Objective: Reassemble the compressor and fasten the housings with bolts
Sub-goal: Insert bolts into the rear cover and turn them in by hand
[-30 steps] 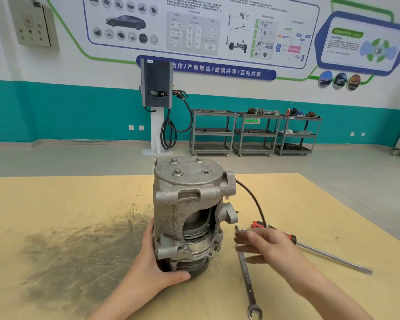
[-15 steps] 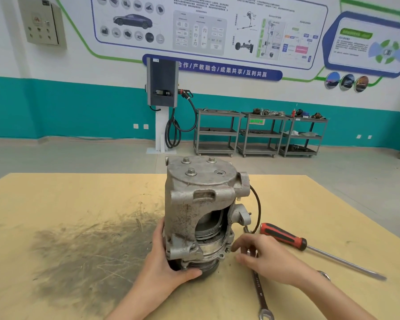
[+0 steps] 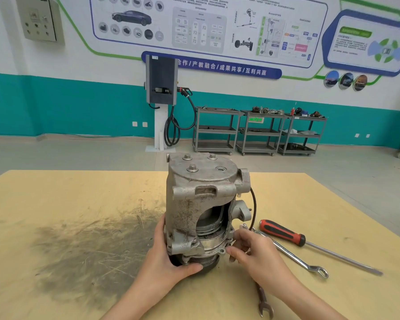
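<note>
Since a second ago the right hand [image 3: 252,251] has left the tools and come in against the lower right of the compressor [image 3: 202,209], while the other hand keeps its place.

Going left to right: a dark, scuffed smear marks the table [image 3: 56,192] to the left. Next to it the left hand [image 3: 169,257] wraps the base of the compressor, fingers behind the body and thumb curled across the dark pulley at the bottom. The compressor stands upright near the middle of the table, a cast grey metal body with three bolts [image 3: 192,167] showing on its top plate beside an open port, a lug across the front, and a cut-away window that exposes the silver inner parts. A black cable [image 3: 254,209] loops down its right side. The right hand's fingertips curl in at the flange near the lower housing joint; whether they pinch a bolt or only touch the metal cannot be told.

It looks heavy, rigid and top-heavy standing on its pulley end, with dusty and possibly greasy faces, so steadying it low at the base or by the cast lugs seems safest, away from the cable and the window's edges.

Further right lie a wrench [image 3: 293,257], a red-handled screwdriver [image 3: 284,233], and a second wrench [image 3: 264,303] partly under the forearm.
</note>
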